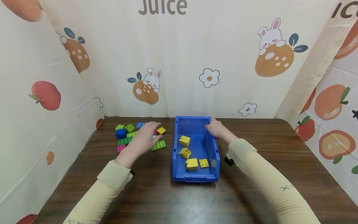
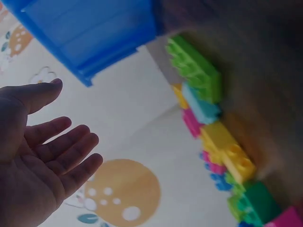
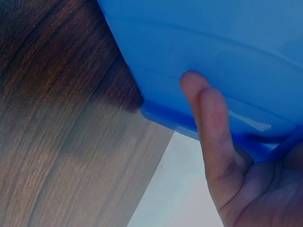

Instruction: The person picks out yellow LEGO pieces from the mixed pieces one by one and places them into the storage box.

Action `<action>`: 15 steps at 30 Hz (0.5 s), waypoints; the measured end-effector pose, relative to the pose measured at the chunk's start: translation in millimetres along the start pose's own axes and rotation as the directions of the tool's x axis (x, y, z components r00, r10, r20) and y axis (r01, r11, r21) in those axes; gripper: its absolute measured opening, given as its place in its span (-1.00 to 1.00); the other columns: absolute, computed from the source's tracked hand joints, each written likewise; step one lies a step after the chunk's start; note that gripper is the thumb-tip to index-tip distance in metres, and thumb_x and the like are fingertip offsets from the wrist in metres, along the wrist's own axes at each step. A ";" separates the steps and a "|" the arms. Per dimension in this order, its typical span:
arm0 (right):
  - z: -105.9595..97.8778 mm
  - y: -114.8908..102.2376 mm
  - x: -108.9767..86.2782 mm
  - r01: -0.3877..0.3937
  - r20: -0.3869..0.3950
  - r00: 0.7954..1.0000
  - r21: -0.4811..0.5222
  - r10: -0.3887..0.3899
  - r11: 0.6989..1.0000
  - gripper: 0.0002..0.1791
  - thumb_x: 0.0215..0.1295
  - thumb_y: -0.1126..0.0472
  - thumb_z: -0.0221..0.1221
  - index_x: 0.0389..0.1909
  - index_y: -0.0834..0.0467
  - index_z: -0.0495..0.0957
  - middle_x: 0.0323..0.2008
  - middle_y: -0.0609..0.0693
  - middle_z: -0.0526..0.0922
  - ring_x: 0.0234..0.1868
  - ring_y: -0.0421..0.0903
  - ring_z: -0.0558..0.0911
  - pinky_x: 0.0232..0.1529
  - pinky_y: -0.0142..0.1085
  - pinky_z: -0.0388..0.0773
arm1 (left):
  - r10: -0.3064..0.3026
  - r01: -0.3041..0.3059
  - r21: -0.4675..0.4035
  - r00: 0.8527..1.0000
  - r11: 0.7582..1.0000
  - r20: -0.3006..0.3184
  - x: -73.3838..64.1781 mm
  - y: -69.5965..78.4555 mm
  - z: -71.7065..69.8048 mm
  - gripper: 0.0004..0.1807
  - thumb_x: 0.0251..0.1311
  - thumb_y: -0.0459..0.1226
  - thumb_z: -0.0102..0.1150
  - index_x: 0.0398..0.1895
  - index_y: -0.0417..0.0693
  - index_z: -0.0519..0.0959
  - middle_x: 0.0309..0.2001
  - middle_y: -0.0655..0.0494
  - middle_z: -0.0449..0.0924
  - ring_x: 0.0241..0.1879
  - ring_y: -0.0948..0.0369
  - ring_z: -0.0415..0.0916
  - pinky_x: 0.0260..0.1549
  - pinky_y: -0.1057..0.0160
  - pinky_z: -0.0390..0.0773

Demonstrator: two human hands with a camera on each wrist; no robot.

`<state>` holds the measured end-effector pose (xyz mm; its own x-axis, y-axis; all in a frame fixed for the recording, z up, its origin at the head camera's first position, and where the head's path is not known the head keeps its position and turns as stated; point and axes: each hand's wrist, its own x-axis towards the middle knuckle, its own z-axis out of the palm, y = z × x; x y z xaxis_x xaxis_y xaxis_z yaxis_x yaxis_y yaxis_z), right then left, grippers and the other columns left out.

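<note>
your right hand [image 1: 218, 128] is gripping the blue bin [image 1: 175, 155], and your left hand [image 1: 144, 137] is hovering empty, fingers loose, by the mixed bricks [image 1: 125, 141] on the desk [image 1: 153, 177], so you should be pinching gently without bumping others.

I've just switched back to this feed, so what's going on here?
A person's right hand grips a blue bin on its right side, near the far corner. Four yellow bricks lie inside the bin. The left hand, open and holding nothing, is by the loose, mixed-colour bricks to the bin's left. At least one yellow piece lies among those.
</note>
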<state>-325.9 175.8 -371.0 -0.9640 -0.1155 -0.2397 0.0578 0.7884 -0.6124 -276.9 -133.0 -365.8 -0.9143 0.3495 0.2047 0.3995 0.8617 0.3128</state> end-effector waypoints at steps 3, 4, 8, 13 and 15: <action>0.3 -0.7 0.0 0.000 -0.002 1.000 -0.004 0.000 1.000 -0.41 0.43 0.16 -0.24 0.31 0.48 -0.03 -0.19 0.37 0.46 -0.65 -0.04 0.55 -0.44 -0.05 0.63 | -0.010 0.010 0.006 1.000 1.000 0.008 -3.6 -11.7 4.5 -0.41 0.15 -0.12 0.27 0.21 -0.17 0.39 0.18 -0.13 0.43 0.23 -0.06 0.33 0.14 -0.06 0.41; 0.4 -0.7 0.2 -0.001 -0.001 1.000 -0.004 0.001 1.000 -0.41 0.43 0.15 -0.24 0.31 0.48 -0.04 -0.19 0.36 0.46 -0.65 -0.05 0.55 -0.44 -0.05 0.63 | -0.013 0.013 0.007 1.000 1.000 0.010 -4.7 -15.5 6.1 -0.41 0.14 -0.14 0.28 0.21 -0.19 0.39 0.19 -0.15 0.42 0.23 -0.07 0.32 0.14 -0.07 0.41; 0.6 -0.3 1.5 -0.004 -0.001 1.000 -0.009 0.004 1.000 -0.40 0.42 0.16 -0.24 0.31 0.48 -0.04 -0.26 0.33 0.46 -0.67 -0.06 0.54 -0.45 -0.05 0.63 | -0.027 0.027 0.002 0.999 1.000 0.019 -8.3 -27.6 11.2 -0.36 0.11 -0.17 0.31 0.23 -0.23 0.36 0.22 -0.20 0.37 0.26 -0.11 0.28 0.16 -0.11 0.38; 0.4 0.8 2.6 0.002 -0.004 1.000 -0.015 -0.002 1.000 -0.40 0.42 0.16 -0.24 0.33 0.47 -0.06 -0.36 0.25 0.43 -0.68 -0.07 0.51 -0.46 -0.06 0.62 | -0.056 0.056 0.007 0.998 0.998 0.034 -9.8 -38.7 15.1 -0.33 0.12 -0.17 0.31 0.26 -0.24 0.33 0.25 -0.23 0.35 0.27 -0.13 0.25 0.18 -0.13 0.34; 0.4 1.3 2.6 0.005 -0.004 1.000 -0.016 -0.006 1.000 -0.41 0.42 0.16 -0.24 0.32 0.47 -0.05 -0.38 0.23 0.42 -0.68 -0.07 0.52 -0.46 -0.07 0.62 | -0.073 0.073 0.011 0.996 0.997 0.043 -10.4 -42.5 16.1 -0.33 0.12 -0.17 0.30 0.26 -0.24 0.33 0.24 -0.24 0.34 0.26 -0.15 0.25 0.18 -0.15 0.33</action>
<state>-328.3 176.3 -372.8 -0.9653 -0.1174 -0.2333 0.0485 0.7972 -0.6018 -285.4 -167.3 -396.2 -0.9431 0.3009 0.1413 0.3311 0.8889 0.3166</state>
